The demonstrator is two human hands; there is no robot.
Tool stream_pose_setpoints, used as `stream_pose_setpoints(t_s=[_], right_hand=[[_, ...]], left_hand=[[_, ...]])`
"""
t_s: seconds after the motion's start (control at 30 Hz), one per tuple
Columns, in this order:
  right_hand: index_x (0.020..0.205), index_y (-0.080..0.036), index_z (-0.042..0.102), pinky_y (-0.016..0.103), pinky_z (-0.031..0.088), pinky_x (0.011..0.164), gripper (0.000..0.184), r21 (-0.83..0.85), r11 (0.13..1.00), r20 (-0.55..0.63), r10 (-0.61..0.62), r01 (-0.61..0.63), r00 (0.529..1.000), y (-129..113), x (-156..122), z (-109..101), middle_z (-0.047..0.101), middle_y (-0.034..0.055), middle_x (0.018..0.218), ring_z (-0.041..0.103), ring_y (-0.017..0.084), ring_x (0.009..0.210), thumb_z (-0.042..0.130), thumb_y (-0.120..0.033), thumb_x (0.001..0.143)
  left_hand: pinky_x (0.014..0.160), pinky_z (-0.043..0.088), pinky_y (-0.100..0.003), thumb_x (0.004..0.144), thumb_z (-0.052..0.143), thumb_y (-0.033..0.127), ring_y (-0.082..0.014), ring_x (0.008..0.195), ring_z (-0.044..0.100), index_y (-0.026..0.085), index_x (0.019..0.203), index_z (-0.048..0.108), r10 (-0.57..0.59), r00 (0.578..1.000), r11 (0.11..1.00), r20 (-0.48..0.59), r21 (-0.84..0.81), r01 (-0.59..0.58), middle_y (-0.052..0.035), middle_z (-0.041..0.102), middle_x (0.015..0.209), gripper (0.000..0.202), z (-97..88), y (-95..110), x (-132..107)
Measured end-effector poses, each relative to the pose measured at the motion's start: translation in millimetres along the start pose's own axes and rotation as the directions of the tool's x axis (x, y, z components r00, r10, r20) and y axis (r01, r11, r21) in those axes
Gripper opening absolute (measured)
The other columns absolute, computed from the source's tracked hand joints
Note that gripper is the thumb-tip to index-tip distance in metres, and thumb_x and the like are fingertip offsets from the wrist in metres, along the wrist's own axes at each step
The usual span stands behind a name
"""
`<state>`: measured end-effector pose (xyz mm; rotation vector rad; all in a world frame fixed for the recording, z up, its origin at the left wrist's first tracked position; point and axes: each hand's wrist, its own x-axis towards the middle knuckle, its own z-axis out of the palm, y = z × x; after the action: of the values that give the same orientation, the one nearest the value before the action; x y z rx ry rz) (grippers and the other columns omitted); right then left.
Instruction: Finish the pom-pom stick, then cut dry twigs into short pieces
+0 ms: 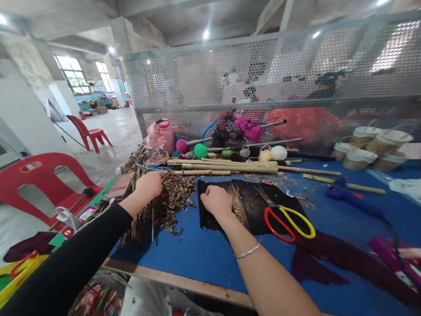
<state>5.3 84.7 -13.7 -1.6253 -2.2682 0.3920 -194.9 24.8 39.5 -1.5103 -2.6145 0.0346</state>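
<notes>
"Where is the left hand (148,187) at the blue table (187,262)?"

"Out from a black sleeve (82,250), it reaches over a heap of dried leaves and stalks (172,194) along the table's left edge. Its fingers curl inward; whether they pinch a piece cannot be told."

"And the right hand (218,200)?"

"Bare-armed, a silver bracelet (247,249) at the wrist, it rests over the left side of a black cloth (258,220), back from the table's near edge. The fingers are folded together; what they pinch, if anything, is hidden."

"What lies on that cloth?"

"A band of dried straw (240,202) just beside the right hand, and scissors (278,207) with one red and one yellow handle, toward the cloth's right side."

"Farther back?"

"Pale sticks (232,168) behind the cloth, then balls of yarn (201,151) near the far edge. A blue glue gun (354,198) lies toward the right edge."
</notes>
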Motion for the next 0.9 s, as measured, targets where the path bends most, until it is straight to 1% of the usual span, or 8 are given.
stream_pose_setpoints(t_s=[0.1, 0.17, 0.23, 0.33, 0.47, 0.57, 0.7, 0.9], right_hand=[[0.085, -0.021, 0.071, 0.029, 0.046, 0.073, 0.024, -0.009, 1.000, 0.003, 0.020, -0.020, 1.000, 2, 2, 0, 0.071, 0.0092, 0.091, 0.065, 0.023, 0.088, 0.050, -0.027, 0.075], [0.085, -0.022, 0.071, 0.030, 0.046, 0.073, 0.024, -0.015, 1.000, 0.006, 0.023, -0.022, 1.000, 2, 2, 0, 0.071, 0.0092, 0.091, 0.065, 0.023, 0.089, 0.050, -0.026, 0.075], [0.086, -0.021, 0.071, 0.030, 0.046, 0.073, 0.023, -0.019, 1.000, 0.012, 0.020, -0.020, 1.000, 2, 2, -1, 0.071, 0.0095, 0.092, 0.065, 0.023, 0.089, 0.051, -0.028, 0.075], [0.087, -0.021, 0.070, 0.029, 0.046, 0.074, 0.024, -0.022, 1.000, 0.018, 0.014, -0.013, 1.000, 3, 3, -1, 0.071, 0.0100, 0.093, 0.065, 0.023, 0.091, 0.051, -0.029, 0.075], [0.089, -0.020, 0.070, 0.029, 0.046, 0.073, 0.024, -0.017, 1.000, 0.017, 0.010, -0.009, 1.000, 4, 4, 0, 0.071, 0.0102, 0.093, 0.065, 0.022, 0.090, 0.050, -0.027, 0.076], [0.088, -0.020, 0.070, 0.028, 0.046, 0.073, 0.023, -0.014, 1.000, 0.023, 0.005, -0.005, 1.000, 5, 4, 1, 0.071, 0.0097, 0.092, 0.065, 0.022, 0.088, 0.052, -0.027, 0.076], [0.086, -0.021, 0.070, 0.029, 0.045, 0.074, 0.022, -0.017, 1.000, 0.034, -0.019, 0.019, 0.999, 2, 1, 2, 0.071, 0.0091, 0.092, 0.065, 0.022, 0.089, 0.051, -0.027, 0.077], [0.087, -0.020, 0.070, 0.029, 0.045, 0.073, 0.022, -0.017, 0.997, 0.062, -0.070, 0.071, 0.996, -2, -2, 2, 0.071, 0.0096, 0.093, 0.064, 0.023, 0.090, 0.050, -0.027, 0.079]], left_hand=[[0.086, 0.046, -0.044, 0.085, 0.042, 0.026, -0.0325, 0.108, 0.055, 0.012, 0.122, 0.050, 0.071, 0.989, 0.997, -0.132, -0.010, -0.072, -0.0214, 0.056, 0.117, 0.040, 0.8, 20, -6], [0.094, 0.040, -0.046, 0.087, 0.042, 0.036, -0.0328, 0.120, 0.044, 0.018, 0.128, 0.044, 0.317, 0.930, 0.943, -0.186, -0.041, -0.329, -0.0177, 0.047, 0.130, 0.045, 4.9, 36, -7], [0.100, 0.034, -0.049, 0.085, 0.044, 0.046, -0.0347, 0.128, 0.034, 0.024, 0.132, 0.042, 0.542, 0.832, 0.831, -0.115, -0.077, -0.551, -0.0137, 0.036, 0.142, 0.052, 13.3, 47, -5], [0.100, 0.028, -0.057, 0.080, 0.043, 0.062, -0.0398, 0.133, 0.023, 0.028, 0.136, 0.037, 0.618, 0.785, 0.785, 0.042, -0.097, -0.612, -0.0124, 0.024, 0.149, 0.066, 29.6, 48, -3], [0.095, 0.034, -0.055, 0.077, 0.040, 0.068, -0.0379, 0.122, 0.039, 0.026, 0.132, 0.042, 0.627, 0.779, 0.779, 0.027, -0.061, -0.625, -0.0139, 0.036, 0.141, 0.069, 43.2, 37, -7], [0.092, 0.039, -0.048, 0.083, 0.042, 0.058, -0.0321, 0.111, 0.049, 0.024, 0.116, 0.055, 0.584, 0.811, 0.806, -0.041, -0.088, -0.585, -0.0120, 0.053, 0.122, 0.049, 46.5, 36, -8], [0.091, 0.042, -0.038, 0.084, 0.051, 0.039, -0.0258, 0.104, 0.054, 0.020, 0.097, 0.063, 0.534, 0.842, 0.814, -0.078, -0.221, -0.536, -0.0100, 0.059, 0.109, 0.026, 51.3, 40, 3], [0.090, 0.043, -0.031, 0.084, 0.052, 0.025, -0.0213, 0.097, 0.059, 0.017, 0.097, 0.065, 0.444, 0.886, 0.799, -0.135, -0.387, -0.460, -0.0087, 0.066, 0.100, 0.020, 55.8, 36, 22]])
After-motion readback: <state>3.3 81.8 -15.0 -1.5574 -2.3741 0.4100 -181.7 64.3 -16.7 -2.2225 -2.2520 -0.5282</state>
